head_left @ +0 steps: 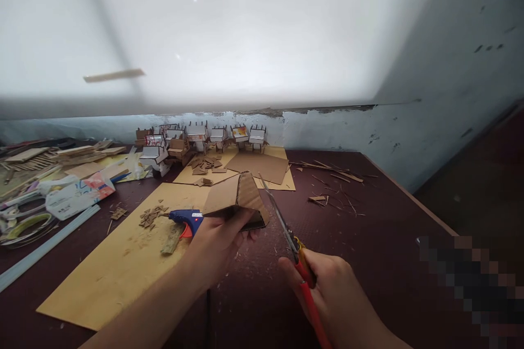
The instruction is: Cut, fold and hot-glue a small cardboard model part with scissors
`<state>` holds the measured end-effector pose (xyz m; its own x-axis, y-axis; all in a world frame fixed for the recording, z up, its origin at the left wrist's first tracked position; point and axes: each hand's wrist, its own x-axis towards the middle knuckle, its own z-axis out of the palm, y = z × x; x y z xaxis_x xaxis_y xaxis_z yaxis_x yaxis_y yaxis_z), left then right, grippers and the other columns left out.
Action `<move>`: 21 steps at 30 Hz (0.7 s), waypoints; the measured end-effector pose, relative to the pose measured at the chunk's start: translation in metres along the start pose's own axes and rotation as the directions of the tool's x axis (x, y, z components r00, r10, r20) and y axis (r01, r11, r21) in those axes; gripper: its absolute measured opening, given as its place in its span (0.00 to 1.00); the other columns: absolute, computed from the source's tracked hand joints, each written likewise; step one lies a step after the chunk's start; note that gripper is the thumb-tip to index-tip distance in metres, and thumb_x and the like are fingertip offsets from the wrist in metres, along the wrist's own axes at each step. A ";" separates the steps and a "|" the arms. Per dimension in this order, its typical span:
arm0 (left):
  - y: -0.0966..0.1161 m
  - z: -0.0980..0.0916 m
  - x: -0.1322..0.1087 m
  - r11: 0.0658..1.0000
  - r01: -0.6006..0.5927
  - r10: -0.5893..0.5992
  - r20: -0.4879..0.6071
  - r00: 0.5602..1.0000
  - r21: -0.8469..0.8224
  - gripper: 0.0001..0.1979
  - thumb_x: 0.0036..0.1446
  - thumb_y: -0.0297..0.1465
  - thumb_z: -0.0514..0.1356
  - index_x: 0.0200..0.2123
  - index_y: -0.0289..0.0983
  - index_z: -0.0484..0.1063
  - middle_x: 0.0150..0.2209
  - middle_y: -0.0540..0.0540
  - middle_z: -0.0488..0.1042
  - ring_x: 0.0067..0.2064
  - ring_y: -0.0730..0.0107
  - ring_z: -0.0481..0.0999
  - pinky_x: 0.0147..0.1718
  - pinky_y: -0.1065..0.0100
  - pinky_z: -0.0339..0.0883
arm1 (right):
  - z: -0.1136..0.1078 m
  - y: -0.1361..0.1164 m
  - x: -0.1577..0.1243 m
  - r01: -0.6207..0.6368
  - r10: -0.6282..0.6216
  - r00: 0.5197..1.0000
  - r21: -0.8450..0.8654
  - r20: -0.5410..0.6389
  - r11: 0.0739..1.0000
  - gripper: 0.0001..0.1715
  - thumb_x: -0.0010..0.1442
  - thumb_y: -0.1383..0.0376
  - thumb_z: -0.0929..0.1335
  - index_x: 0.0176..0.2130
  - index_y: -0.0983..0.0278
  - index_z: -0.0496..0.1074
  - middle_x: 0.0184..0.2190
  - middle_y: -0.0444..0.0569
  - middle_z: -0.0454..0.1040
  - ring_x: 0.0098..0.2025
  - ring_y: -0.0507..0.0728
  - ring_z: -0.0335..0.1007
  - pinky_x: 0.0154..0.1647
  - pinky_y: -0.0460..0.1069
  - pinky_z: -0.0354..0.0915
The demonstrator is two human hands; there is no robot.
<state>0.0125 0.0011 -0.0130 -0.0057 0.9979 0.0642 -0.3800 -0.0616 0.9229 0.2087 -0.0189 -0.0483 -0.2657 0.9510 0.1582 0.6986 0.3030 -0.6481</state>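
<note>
Just above the dark worktop (388, 267), toward the middle, the left hand (223, 237) is pinching a folded cardboard piece (223, 195). Thumb's pressed along the near edge, but most of the other fingers are tucked behind or under it, so I can't really say how they sit. The cardboard's far side is out of sight too.

Right hand (329, 278) is wrapped around scissors (297, 256) with red and yellow on the handles. Fingers cover a good bit of the grips. Blades point up and away, just beside the cardboard's right edge; they're so edge-on that I can't tell how far apart they are. The two hands are separate, each clamped on its own thing, and both forearms run off the bottom of the view.

Left hand also blocks the back end of a blue glue gun (186, 216), which lies on a yellow board (110, 267) next to some cardboard scraps (151, 215). Farther back, small models (257, 136) stand in a cluster by the wall, maybe little chairs, overlapping too much to count properly. Tape rolls (28, 232) sit in the clutter at far left, partly cut off by the frame. Bottom right, a pixelated patch (470, 289) covers whatever's there.
</note>
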 end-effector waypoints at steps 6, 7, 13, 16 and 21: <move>0.007 0.007 0.003 0.990 0.029 -0.036 -0.043 0.998 -0.136 0.12 0.47 0.32 0.75 0.26 0.34 0.75 0.26 0.49 0.72 0.27 0.76 0.68 0.25 0.75 0.66 | -0.012 0.001 0.003 -0.086 0.076 0.994 0.133 0.080 0.987 0.30 0.67 0.42 0.64 0.25 0.58 0.55 0.20 0.39 0.60 0.23 0.52 0.52 0.24 0.47 0.51; 0.009 0.008 0.003 0.990 0.027 -0.037 -0.069 0.997 -0.138 0.13 0.47 0.32 0.75 0.25 0.34 0.75 0.25 0.50 0.71 0.26 0.76 0.68 0.25 0.75 0.66 | -0.014 0.001 0.003 -0.082 0.070 0.994 0.153 0.086 0.985 0.29 0.68 0.43 0.64 0.26 0.58 0.57 0.22 0.39 0.61 0.25 0.53 0.54 0.25 0.47 0.52; 0.011 0.003 0.007 0.984 -0.058 0.042 -0.098 0.994 -0.167 0.11 0.46 0.29 0.75 0.28 0.35 0.76 0.28 0.50 0.72 0.28 0.76 0.69 0.26 0.74 0.67 | -0.019 0.000 0.002 0.019 -0.032 0.997 0.170 0.076 0.985 0.27 0.67 0.44 0.65 0.28 0.59 0.58 0.23 0.40 0.62 0.25 0.52 0.55 0.25 0.47 0.53; 0.009 0.000 0.008 0.991 -0.053 0.044 -0.075 0.996 -0.125 0.09 0.51 0.30 0.72 0.27 0.35 0.76 0.27 0.49 0.71 0.28 0.75 0.69 0.27 0.73 0.67 | -0.017 -0.001 0.000 0.043 -0.057 0.994 0.142 0.093 0.989 0.31 0.65 0.42 0.66 0.25 0.58 0.55 0.22 0.40 0.60 0.24 0.52 0.53 0.24 0.48 0.49; 0.006 -0.005 0.006 0.999 -0.041 0.041 -0.035 0.999 -0.005 0.13 0.55 0.33 0.70 0.23 0.36 0.74 0.24 0.48 0.70 0.28 0.73 0.68 0.29 0.71 0.65 | -0.015 -0.003 -0.001 0.013 -0.025 0.990 0.085 0.138 0.996 0.32 0.63 0.40 0.67 0.24 0.58 0.54 0.21 0.40 0.62 0.23 0.52 0.53 0.24 0.49 0.49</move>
<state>0.0060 0.0065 -0.0090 -0.0541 0.9946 0.0886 -0.3838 -0.1026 0.9177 0.2168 -0.0200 -0.0348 -0.3718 0.9257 0.0699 0.6360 0.3089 -0.7072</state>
